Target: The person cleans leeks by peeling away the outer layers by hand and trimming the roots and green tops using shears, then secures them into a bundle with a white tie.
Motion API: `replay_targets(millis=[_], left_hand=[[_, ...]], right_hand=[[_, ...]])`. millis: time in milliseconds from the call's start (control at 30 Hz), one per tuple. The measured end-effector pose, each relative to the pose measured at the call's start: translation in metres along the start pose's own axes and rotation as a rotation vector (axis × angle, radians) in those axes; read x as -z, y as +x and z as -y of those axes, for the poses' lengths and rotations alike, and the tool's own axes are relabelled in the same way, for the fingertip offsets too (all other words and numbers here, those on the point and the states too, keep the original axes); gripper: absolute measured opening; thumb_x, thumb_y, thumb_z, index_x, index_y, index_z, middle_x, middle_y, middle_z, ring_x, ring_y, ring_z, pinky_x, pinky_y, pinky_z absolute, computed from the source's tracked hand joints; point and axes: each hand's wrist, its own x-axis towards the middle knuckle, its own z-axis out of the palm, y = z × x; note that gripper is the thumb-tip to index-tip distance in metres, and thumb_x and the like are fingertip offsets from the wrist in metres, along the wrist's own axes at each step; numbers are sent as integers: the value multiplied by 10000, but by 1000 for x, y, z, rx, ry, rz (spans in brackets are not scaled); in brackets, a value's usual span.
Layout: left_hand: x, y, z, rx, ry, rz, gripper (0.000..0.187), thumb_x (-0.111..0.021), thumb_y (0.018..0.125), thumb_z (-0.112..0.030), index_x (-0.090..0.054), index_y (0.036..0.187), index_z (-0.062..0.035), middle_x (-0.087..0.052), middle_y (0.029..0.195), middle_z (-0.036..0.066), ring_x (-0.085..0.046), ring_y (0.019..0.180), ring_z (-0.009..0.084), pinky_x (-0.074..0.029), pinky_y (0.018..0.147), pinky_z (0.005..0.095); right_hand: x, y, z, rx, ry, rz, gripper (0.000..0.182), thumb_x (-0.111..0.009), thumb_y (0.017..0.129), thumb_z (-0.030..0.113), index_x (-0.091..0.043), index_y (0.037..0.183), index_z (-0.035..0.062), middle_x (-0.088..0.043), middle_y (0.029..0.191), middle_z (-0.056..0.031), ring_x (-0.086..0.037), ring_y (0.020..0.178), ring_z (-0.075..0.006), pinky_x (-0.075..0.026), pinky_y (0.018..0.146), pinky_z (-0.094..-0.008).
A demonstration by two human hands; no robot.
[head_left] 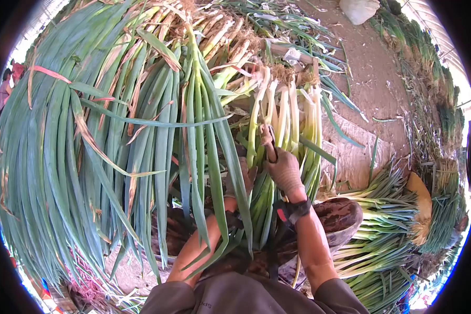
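My right hand, in a worn light glove, is closed round the handle of a tool with a dark part, held over a row of leeks with white stems and roots pointing away from me. Just to the left, my left hand, gloved too, is partly hidden behind hanging green leaves; it is at the leek stems, but its fingers do not show clearly. Long green leaves drape in front of my left forearm.
A large heap of leeks fills the left side. Cut leek bundles lie at the lower right, and more stand along the right edge. Leaf scraps litter the ground. A pale sack lies at the top. Another person is at the far left.
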Motion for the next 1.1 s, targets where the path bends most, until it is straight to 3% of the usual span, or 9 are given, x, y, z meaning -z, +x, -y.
replay_targets(millis=[167,400,500,700,733,933,967,1000,1100], left_hand=[[12,1,-12,-16,-23,43,349,-637,959,-284,-570,1129,13,-616,998,252,-621,947,472,-525,820,521],[-1,-7,-3,-180,256,-223,423,-648,950,-294,-565,1203,35,-638,1083,250,-640,983,458,-540,843,511],[3,-7,-5,-195,332,-215,481,-652,950,-305,-537,1265,39,-642,1113,251,-646,997,443,-544,852,504],[36,0,-34,-86,376,-53,508,-677,936,-310,-526,1269,43,-656,995,264,-672,827,443,-549,690,509],[46,3,-49,148,285,121,605,-656,961,-344,-500,1394,49,-577,1321,313,-576,1215,460,-455,1041,493],[37,4,-27,-15,426,9,419,-596,1012,-314,-558,1243,33,-612,1102,266,-611,961,424,-506,861,483],[37,1,-22,-7,306,14,383,-600,1011,-298,-560,1213,24,-606,1071,257,-599,914,414,-502,825,479],[39,2,-22,0,185,18,347,-603,1010,-282,-562,1183,15,-600,1040,248,-586,867,405,-498,790,474],[36,6,-30,212,51,51,299,-624,993,-251,-560,1136,5,-594,970,245,-581,831,378,-482,752,461]], right_hand=[[5,47,2,-38,-63,-7,334,-717,751,253,-689,965,-2,-697,896,-275,-677,911,-448,-540,841,-507],[10,106,-2,-37,-49,-56,381,-730,738,265,-714,976,-32,-704,916,-284,-691,916,-431,-544,856,-489],[14,115,-2,-42,-21,-43,392,-724,743,280,-715,977,-34,-704,919,-286,-693,914,-428,-543,852,-480],[21,57,5,5,18,0,328,-686,786,276,-705,898,-32,-679,886,-302,-676,901,-444,-535,813,-498],[24,36,8,-18,38,39,318,-685,792,273,-698,893,-29,-675,867,-299,-676,885,-446,-533,798,-502],[22,-95,-5,15,166,167,373,-748,754,196,-628,1016,-41,-637,819,-265,-646,777,-424,-509,718,-447],[21,-110,-6,13,187,183,371,-743,755,189,-620,1021,-37,-633,817,-265,-639,768,-428,-504,711,-449],[23,-119,-4,6,197,215,331,-726,774,211,-608,993,-8,-649,808,-279,-645,834,-484,-517,732,-518],[23,-114,-6,-23,195,187,373,-736,745,187,-623,1024,-34,-632,823,-262,-638,784,-437,-509,731,-447]])
